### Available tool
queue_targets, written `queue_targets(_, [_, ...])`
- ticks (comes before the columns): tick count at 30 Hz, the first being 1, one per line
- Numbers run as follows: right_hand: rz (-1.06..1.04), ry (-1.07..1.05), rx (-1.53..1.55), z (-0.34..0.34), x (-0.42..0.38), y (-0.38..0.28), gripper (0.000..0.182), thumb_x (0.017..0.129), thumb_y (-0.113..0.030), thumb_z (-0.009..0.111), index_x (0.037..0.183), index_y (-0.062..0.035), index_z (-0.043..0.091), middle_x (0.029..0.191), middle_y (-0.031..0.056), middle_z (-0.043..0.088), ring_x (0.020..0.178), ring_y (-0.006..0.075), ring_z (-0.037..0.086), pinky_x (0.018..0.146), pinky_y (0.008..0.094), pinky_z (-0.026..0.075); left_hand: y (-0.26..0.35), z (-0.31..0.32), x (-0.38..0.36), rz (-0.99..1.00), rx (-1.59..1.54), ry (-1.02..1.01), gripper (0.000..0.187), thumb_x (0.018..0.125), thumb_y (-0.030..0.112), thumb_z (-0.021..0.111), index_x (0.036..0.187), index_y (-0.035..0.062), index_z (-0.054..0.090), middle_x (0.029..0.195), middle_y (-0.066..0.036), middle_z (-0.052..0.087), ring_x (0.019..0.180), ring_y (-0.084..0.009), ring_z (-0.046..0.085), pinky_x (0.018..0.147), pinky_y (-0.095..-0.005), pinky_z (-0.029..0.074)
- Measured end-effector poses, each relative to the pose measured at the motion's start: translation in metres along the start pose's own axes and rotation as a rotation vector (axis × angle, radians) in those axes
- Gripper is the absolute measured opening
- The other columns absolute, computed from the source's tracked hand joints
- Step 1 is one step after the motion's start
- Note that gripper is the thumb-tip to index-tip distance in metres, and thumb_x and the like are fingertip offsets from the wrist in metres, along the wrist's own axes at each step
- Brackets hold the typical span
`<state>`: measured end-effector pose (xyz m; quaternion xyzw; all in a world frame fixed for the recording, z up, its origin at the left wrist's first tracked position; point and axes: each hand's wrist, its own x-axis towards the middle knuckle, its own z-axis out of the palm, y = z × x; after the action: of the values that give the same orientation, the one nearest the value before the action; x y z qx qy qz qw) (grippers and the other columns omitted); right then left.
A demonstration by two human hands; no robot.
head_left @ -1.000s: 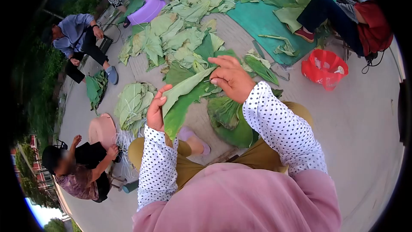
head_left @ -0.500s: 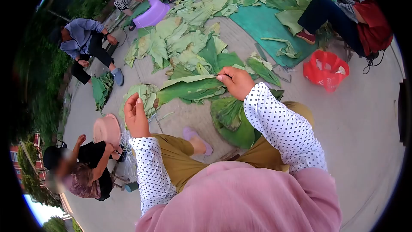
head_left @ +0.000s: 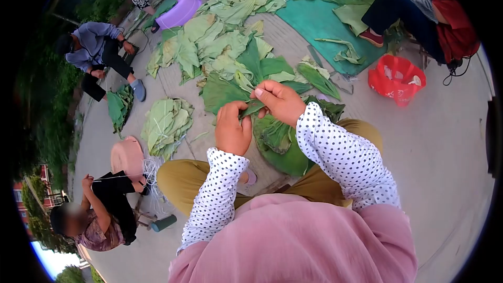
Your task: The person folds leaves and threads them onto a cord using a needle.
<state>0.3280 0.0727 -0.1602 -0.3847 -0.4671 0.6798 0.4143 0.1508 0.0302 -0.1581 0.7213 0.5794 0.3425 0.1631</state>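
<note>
My right hand (head_left: 282, 104) is closed, thumb against fingers, pinching a large green leaf (head_left: 252, 107). Close beside it, my left hand (head_left: 233, 130) curls its fingers on the same leaf, which is gathered between the two hands and partly covered by them. Below my right hand, a stack of darker green leaves (head_left: 285, 160) lies between my knees. Just beyond my hands are loose broad leaves (head_left: 222, 93) on the ground. Left of my left hand rests a leaf bundle (head_left: 166, 123) with pale string around it.
Many leaves (head_left: 209, 39) spread over the concrete and a green mat (head_left: 309, 26). A red bag (head_left: 395, 84) stands at right, a purple basin (head_left: 181, 10) at far left, a pink tub (head_left: 127, 158) at left. Several people sit around; one at lower left (head_left: 97, 215) holds string.
My left hand has moved right and closed near my right hand. The leaf, stretched out leftward before, is now gathered between them. The person at lower left has raised a hand with string.
</note>
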Motion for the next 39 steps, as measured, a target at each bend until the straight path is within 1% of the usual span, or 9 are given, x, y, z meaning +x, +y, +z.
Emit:
queue_targets(2, [0.009, 0.002, -0.016, 0.003, 0.001, -0.005, 0.019, 0.097, -0.019, 0.049, 0.100, -0.0031, 0.059, 0.084, 0.0011, 0.062, 0.067, 0.0075, 0.055, 0.061, 0.0229, 0.046, -0.003, -0.006, 0.000, -0.095, -0.018, 0.011, 0.025, 0.084, 0.002, 0.060, 0.107, 0.0016, 0.051, 0.094, -0.012, 0.062, 0.086, -0.0253, 0.059, 0.076, -0.0338, 0.047])
queue_targets(5, [0.015, -0.001, -0.044, 0.003, 0.002, -0.003, 0.017, 0.095, -0.018, 0.053, 0.098, -0.0038, 0.061, 0.078, 0.0005, 0.062, 0.060, 0.0049, 0.048, 0.057, 0.0201, 0.041, -0.004, -0.010, 0.005, -0.440, -0.865, 0.108, 0.023, 0.088, -0.001, 0.056, 0.110, 0.0024, 0.050, 0.103, -0.007, 0.063, 0.090, -0.0104, 0.058, 0.079, -0.0258, 0.047])
queue_targets(8, [0.039, -0.076, -0.124, 0.009, -0.003, -0.004, 0.015, 0.094, -0.018, 0.056, 0.096, -0.0047, 0.062, 0.073, -0.0007, 0.062, 0.060, 0.0040, 0.047, 0.056, 0.0198, 0.040, -0.006, -0.012, 0.002, -0.501, -0.964, 0.094, 0.024, 0.088, -0.002, 0.056, 0.110, 0.0027, 0.050, 0.104, -0.008, 0.063, 0.091, -0.0120, 0.059, 0.081, -0.0261, 0.047])
queue_targets(12, [-0.076, -0.105, -0.134, 0.015, -0.001, 0.012, 0.015, 0.091, -0.018, 0.059, 0.091, -0.0028, 0.063, 0.069, 0.0002, 0.062, 0.060, 0.0054, 0.050, 0.056, 0.0236, 0.042, -0.003, -0.011, -0.001, -0.521, -0.987, 0.066, 0.023, 0.088, -0.003, 0.056, 0.109, 0.0031, 0.050, 0.104, -0.008, 0.063, 0.091, -0.0121, 0.059, 0.082, -0.0259, 0.047])
queue_targets(19, [-0.002, -0.110, -0.271, 0.019, -0.005, 0.013, 0.015, 0.092, -0.016, 0.057, 0.091, -0.0028, 0.063, 0.067, -0.0003, 0.061, 0.059, 0.0040, 0.048, 0.054, 0.0222, 0.038, 0.001, -0.006, -0.006, -0.463, -0.924, 0.030, 0.024, 0.087, -0.003, 0.056, 0.109, 0.0030, 0.050, 0.103, -0.007, 0.063, 0.092, -0.0120, 0.059, 0.082, -0.0251, 0.047])
queue_targets(21, [-0.025, -0.073, -0.282, 0.019, -0.004, 0.016, 0.018, 0.089, -0.020, 0.060, 0.088, -0.0024, 0.063, 0.063, 0.0040, 0.061, 0.058, 0.0091, 0.056, 0.056, 0.0274, 0.045, -0.001, -0.004, -0.008, -0.449, -0.910, 0.026, 0.024, 0.087, -0.003, 0.056, 0.110, 0.0029, 0.050, 0.103, -0.007, 0.063, 0.092, -0.0118, 0.059, 0.082, -0.0249, 0.046])
queue_targets(26, [0.003, -0.048, -0.354, 0.019, -0.008, 0.014, 0.019, 0.088, -0.021, 0.059, 0.086, -0.0023, 0.063, 0.064, 0.0050, 0.062, 0.057, 0.0105, 0.058, 0.056, 0.0284, 0.046, 0.002, -0.007, -0.010, -0.465, -0.878, -0.023, 0.024, 0.087, -0.004, 0.055, 0.110, 0.0017, 0.053, 0.106, -0.006, 0.062, 0.096, -0.0112, 0.058, 0.084, -0.0252, 0.045])
queue_targets(35, [-0.095, -0.143, -0.426, 0.015, -0.003, 0.024, 0.017, 0.091, -0.016, 0.057, 0.086, -0.0005, 0.062, 0.067, 0.0021, 0.061, 0.063, 0.0063, 0.054, 0.056, 0.0244, 0.043, -0.010, -0.015, -0.012, -0.626, -1.150, -0.050, 0.019, 0.095, 0.014, 0.051, 0.108, 0.0020, 0.058, 0.098, -0.002, 0.061, 0.087, -0.0094, 0.056, 0.076, -0.0251, 0.045])
queue_targets(39, [-0.133, -0.161, -0.527, 0.016, -0.005, 0.023, 0.022, 0.088, -0.024, 0.059, 0.088, -0.0024, 0.064, 0.071, 0.0091, 0.064, 0.065, 0.0190, 0.060, 0.062, 0.0328, 0.047, -0.013, -0.010, -0.020, -0.586, -1.003, -0.092, 0.014, 0.093, 0.012, 0.056, 0.105, 0.0040, 0.059, 0.094, -0.001, 0.062, 0.080, -0.0084, 0.056, 0.072, -0.0253, 0.046])
